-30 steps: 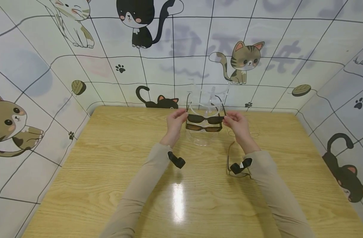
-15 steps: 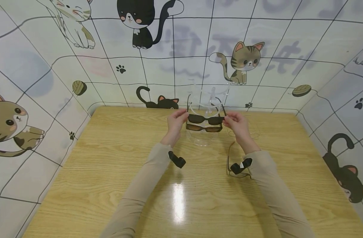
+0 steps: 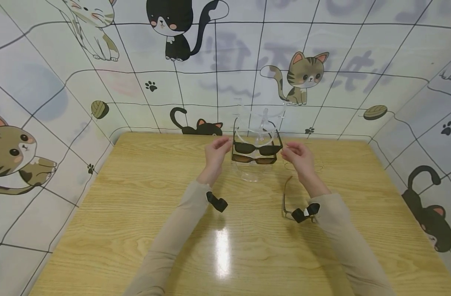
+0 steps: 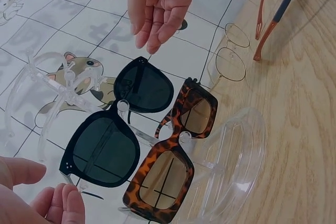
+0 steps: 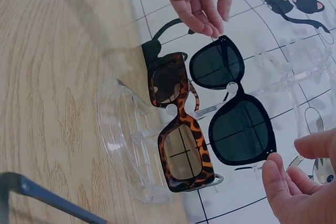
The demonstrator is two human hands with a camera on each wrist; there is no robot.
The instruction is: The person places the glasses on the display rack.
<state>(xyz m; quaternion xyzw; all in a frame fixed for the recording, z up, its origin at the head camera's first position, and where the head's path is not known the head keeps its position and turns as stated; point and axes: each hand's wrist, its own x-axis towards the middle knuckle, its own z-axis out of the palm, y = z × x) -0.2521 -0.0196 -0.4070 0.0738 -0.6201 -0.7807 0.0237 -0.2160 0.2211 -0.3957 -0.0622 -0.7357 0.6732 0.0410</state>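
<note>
Black sunglasses [image 3: 268, 150] with dark lenses rest on an upper tier of a clear plastic display stand [image 4: 252, 135]. Tortoiseshell sunglasses [image 5: 181, 153] with brown lenses sit on the tier just below. At the left end of the black frame is my left hand [image 3: 215, 158], its thumb and fingers parted beside the hinge and holding nothing. On the other side, my right hand [image 3: 300, 160] is slightly off the right corner of the black frame, thumb and fingertips apart. In the right wrist view, those fingertips [image 5: 273, 169] overlap the frame's corner.
Thin wire-rimmed glasses [image 4: 231, 64] lie on the wooden table [image 3: 144, 172] right of the stand. Nearer, under the right wrist, are glasses with brown-tipped temples [image 3: 284, 197]. A cat-printed wall covering [image 3: 240, 78] rises close behind the stand.
Both hands have released the black sunglasses and drawn slightly outward, the right one farther. The sunglasses stay on the stand.
</note>
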